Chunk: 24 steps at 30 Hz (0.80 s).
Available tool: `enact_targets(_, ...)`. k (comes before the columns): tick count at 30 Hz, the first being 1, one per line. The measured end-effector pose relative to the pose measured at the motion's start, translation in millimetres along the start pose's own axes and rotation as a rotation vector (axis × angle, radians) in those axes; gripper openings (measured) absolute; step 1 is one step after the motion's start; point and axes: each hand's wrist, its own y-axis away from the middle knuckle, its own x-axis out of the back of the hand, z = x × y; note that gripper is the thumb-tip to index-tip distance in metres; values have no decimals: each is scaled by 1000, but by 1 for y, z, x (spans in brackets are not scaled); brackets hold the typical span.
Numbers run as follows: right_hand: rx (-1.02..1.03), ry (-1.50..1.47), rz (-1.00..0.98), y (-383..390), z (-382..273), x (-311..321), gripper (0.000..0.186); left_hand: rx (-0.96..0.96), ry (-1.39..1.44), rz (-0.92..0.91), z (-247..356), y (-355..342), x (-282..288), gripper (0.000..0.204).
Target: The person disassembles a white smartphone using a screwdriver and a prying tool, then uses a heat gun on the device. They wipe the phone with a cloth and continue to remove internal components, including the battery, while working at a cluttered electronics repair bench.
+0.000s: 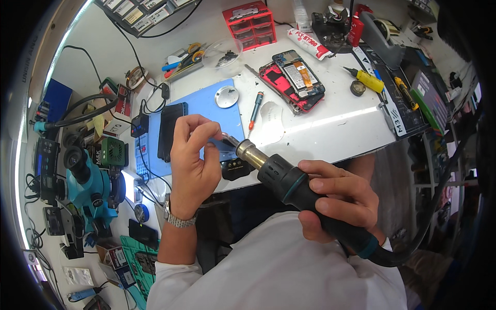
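Red drawer box [250, 25] stands at the bench's far edge, a white labelled tube [308, 43] beside it. Black hot-air wand [305, 194], metal-nozzled, sits clenched in the right hand [338, 199]; left hand [194, 165] pinches tweezers [227, 137] above a blue mat [206, 111].

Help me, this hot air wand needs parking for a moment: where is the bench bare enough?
The white benchtop is bare between the opened phone and the near edge, right of the red screwdriver. The back edge is crowded around the red drawer box; the left is packed around the microscope.
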Motion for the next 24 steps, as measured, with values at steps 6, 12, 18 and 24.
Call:
enact_targets(6, -27, 38, -19, 11, 3, -4, 49, -3, 2, -1, 1, 0, 1, 36)
enact_targets(12, -94, 85, -32, 16, 10, -8, 43, 16, -1, -16, 3, -1, 0, 36)
enact_targets(18, -22, 9, -11, -2, -6, 3, 47, -21, -22, -13, -5, 3, 1, 38)
enact_targets(24, -70, 147, -63, 13, 4, -2, 48, -15, -6, -23, 1, 1, -1, 40)
